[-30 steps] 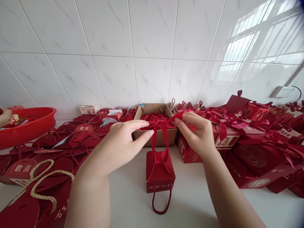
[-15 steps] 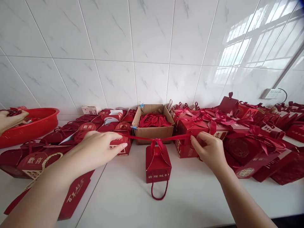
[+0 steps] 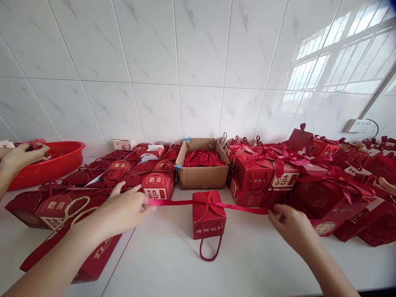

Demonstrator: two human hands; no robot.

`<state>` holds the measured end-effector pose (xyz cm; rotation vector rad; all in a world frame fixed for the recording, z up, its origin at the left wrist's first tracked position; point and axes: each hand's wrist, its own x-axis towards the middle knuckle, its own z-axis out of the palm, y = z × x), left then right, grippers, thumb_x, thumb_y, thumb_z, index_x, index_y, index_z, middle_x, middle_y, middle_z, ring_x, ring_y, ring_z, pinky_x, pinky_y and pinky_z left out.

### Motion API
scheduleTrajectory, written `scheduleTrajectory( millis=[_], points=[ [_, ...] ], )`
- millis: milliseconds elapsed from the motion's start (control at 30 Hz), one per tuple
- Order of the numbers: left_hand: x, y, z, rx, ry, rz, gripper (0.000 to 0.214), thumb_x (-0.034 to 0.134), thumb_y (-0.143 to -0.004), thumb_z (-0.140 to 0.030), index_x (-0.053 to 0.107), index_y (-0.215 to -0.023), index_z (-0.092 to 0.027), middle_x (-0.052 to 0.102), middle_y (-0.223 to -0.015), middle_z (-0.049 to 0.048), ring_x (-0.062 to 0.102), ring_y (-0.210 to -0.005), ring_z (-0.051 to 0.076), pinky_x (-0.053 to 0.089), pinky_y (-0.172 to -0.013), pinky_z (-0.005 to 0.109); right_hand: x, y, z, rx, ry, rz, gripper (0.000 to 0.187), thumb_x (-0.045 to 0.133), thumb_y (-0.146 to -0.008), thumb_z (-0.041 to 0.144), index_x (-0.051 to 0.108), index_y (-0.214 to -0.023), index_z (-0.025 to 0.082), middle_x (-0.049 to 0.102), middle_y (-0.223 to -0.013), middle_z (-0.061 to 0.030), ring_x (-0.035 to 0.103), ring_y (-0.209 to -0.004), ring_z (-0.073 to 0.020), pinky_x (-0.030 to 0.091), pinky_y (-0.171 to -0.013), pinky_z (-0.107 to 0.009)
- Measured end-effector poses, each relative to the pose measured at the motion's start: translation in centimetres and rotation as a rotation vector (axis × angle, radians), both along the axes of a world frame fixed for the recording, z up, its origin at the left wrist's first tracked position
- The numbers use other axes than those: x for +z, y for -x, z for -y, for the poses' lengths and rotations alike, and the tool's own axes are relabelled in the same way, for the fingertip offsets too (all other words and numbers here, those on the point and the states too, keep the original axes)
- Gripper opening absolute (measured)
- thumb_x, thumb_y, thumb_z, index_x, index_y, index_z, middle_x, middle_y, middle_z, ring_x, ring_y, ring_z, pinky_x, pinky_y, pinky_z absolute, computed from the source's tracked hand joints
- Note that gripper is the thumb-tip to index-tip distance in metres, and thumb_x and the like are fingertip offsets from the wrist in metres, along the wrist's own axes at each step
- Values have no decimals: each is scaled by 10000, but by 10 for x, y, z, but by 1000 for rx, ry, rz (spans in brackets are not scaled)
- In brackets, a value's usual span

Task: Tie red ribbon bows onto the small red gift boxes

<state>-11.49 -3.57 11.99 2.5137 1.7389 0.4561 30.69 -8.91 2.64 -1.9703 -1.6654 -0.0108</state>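
Observation:
A small red gift box (image 3: 209,218) stands upright on the white table, its dark red cord handle (image 3: 210,258) hanging down in front. Across its top a red ribbon (image 3: 236,207) is drawn out taut to both sides, crossed or knotted at the middle of the lid. My left hand (image 3: 128,208) pinches the ribbon's left end between thumb and finger, other fingers spread. Closed on its right end is my right hand (image 3: 292,225), slightly lower and farther from the box.
Behind the box sits an open cardboard carton (image 3: 202,176) of red ribbons. Red boxes (image 3: 157,183) crowd the left side, and ribbon-tied boxes (image 3: 252,173) are stacked at right. At far left another person's hand (image 3: 23,159) is over a red plastic basket (image 3: 66,159).
Both hands have moved apart and lower, pulling the ribbon down against the box top. The raised ribbon loop at the middle has flattened into a small knot or crossing.

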Motion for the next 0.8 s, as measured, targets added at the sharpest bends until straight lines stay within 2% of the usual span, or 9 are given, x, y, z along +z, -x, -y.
scheduleTrajectory(
  millis=[67,133,200,267,333,433,533,667,800],
  points=[
    [3,-22,8,-35,2,-56,326,517,-815,-488,606,-625,-239,685,-805,24,437,-1264,368,158,-1073,617,11,10,4,58,-19,2,253,468,-832,382,613,-931,199,667,-914,-72,624,-735,-215,445,-591,-300],
    [5,-46,14,-86,-56,-3,259,490,-840,-459,609,-767,-241,667,-947,33,486,-1198,330,329,-1010,526,25,27,7,154,-54,-12,332,465,-850,381,585,-1101,199,643,-1066,-95,638,-851,-229,474,-654,-310],
    [2,-69,15,-128,-38,116,223,480,-852,-427,595,-905,-243,638,-1052,39,574,-1032,268,451,-876,416,39,48,5,303,-71,-40,300,445,-881,360,590,-1102,217,628,-1082,-89,629,-897,-217,481,-723,-309],
    [-6,-87,11,-166,28,241,202,487,-852,-390,583,-962,-251,618,-1083,34,599,-910,224,484,-772,355,49,69,-6,454,-85,-82,248,421,-904,318,609,-1030,217,630,-1024,-83,620,-884,-199,472,-752,-299],
    [-18,-100,3,-214,63,364,170,535,-818,-339,585,-954,-251,607,-1062,29,592,-929,217,481,-795,342,52,86,-24,520,-57,-108,235,404,-919,306,611,-950,197,627,-947,-82,612,-782,-179,454,-687,-284],
    [-35,-110,-10,-236,91,540,170,577,-764,-265,585,-931,-237,591,-1037,41,557,-1024,231,462,-862,355,46,101,-53,507,7,-117,262,384,-934,320,543,-784,175,608,-789,-67,567,-672,-160,391,-619,-270],
    [-48,-112,-17,-222,108,655,177,563,-762,-235,577,-938,-225,579,-1030,55,541,-1034,237,443,-895,385,31,103,-72,540,63,-260,295,374,-938,385,464,-739,187,564,-674,-22,495,-596,-134,340,-571,-254],
    [-59,-109,-17,-274,120,700,179,574,-775,-232,564,-954,-222,551,-1014,48,537,-1028,218,421,-953,370,11,102,-78,587,100,-559,374,427,-892,524,426,-718,193,479,-633,26,416,-582,-110,319,-539,-230],
    [-65,-107,-15,-268,154,713,183,581,-792,-237,549,-972,-230,533,-1031,39,529,-1032,199,421,-954,337,2,102,-76,610,200,-810,442,419,-873,588,377,-669,198,378,-592,52,356,-536,-89,277,-490,-216]
  ],
)
